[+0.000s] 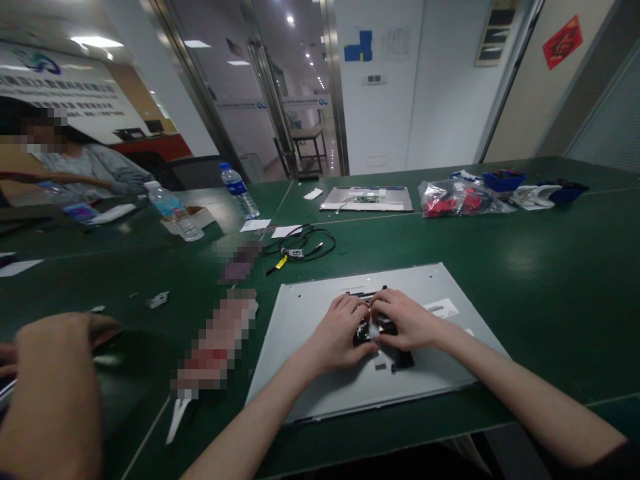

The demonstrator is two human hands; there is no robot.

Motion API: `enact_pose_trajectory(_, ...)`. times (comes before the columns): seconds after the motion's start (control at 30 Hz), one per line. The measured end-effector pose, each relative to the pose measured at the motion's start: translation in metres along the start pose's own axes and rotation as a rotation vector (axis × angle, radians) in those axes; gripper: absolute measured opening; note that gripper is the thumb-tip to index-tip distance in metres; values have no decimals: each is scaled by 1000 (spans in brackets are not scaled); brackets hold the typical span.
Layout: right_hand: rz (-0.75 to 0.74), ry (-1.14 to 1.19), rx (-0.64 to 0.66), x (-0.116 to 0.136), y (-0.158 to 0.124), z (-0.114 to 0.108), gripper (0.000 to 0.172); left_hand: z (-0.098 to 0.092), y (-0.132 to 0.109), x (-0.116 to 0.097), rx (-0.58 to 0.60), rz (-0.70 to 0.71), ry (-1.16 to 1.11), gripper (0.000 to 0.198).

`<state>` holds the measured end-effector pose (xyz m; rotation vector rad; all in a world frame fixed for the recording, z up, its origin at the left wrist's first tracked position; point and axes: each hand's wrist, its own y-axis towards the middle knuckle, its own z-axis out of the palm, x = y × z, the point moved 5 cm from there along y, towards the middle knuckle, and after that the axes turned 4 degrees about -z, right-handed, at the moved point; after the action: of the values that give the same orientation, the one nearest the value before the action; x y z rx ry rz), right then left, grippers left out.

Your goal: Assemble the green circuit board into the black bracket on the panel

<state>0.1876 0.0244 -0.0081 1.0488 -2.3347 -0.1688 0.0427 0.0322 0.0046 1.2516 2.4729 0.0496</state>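
A pale grey flat panel point(320, 360) lies on the green table in front of me. Near its middle sits a small black part point(404, 357), mostly covered by my hands. My left hand point(345, 330) curls round the left side of this part, and my right hand point(407, 319) curls round its right side. The fingertips of both hands almost meet over it, with something small and shiny between them. A white label point(443, 308) is on the panel, right of my right hand.
Beyond the panel are a coiled black cable point(325, 248), a second panel point(390, 200), plastic bags point(463, 200) and bottles point(240, 192). Another person's arm point(57, 400) reaches in at the left, near a blurred-out object point(217, 343). A person sits at the far left.
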Motion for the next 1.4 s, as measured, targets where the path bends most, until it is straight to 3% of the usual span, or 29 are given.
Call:
enact_pose_trajectory(0.43,12,18,29,-2,0,-9,37,-1,0,-1,-1,18,13,30)
enact_pose_trajectory(0.83,30,-38,-92,-13,1,-12,6,0,0,0,-8,16,9,32)
enact_pose_trajectory(1.4,24,-47,-132,-15,2,-12,3,-6,0,-3,-2,38,1,30)
